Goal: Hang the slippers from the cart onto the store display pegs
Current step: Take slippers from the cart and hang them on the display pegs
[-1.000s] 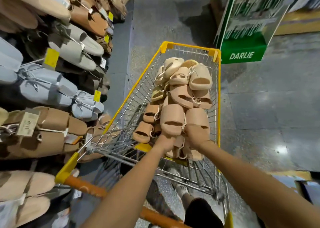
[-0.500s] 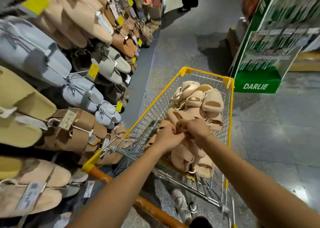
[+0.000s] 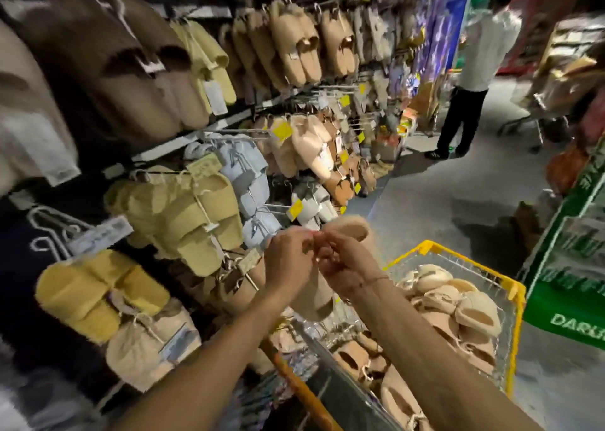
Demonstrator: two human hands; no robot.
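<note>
Slippers (image 3: pixel 330 260), a beige pair of open-toe slides, held up in front of the display wall (image 3: pixel 196 129), above the near-left corner of the cart (image 3: pixel 458 260). Smooth, thick-soled, pale tan; one slide pointing up past the fingers with its toe opening showing, the other hanging down below the wrists. Blurred by motion, so fine detail lost. Left hand (image 3: pixel 289 260) curled at the pair's upper part, fingers bent inward and pinching near where the two slides join. Right hand (image 3: pixel 343 263) likewise curled and gripping the same spot, knuckles touching the left hand's fingers. More beige slides (image 3: pixel 458 306) of the same kind heaped in the yellow-rimmed wire cart at lower right. Pegs on the wall carrying yellow pairs (image 3: pixel 98 286), olive pairs (image 3: pixel 193 217), pale blue pairs (image 3: pixel 248 175) and tan ones (image 3: pixel 307 149). Person in a white shirt (image 3: pixel 481 54) standing far down the aisle.
</note>
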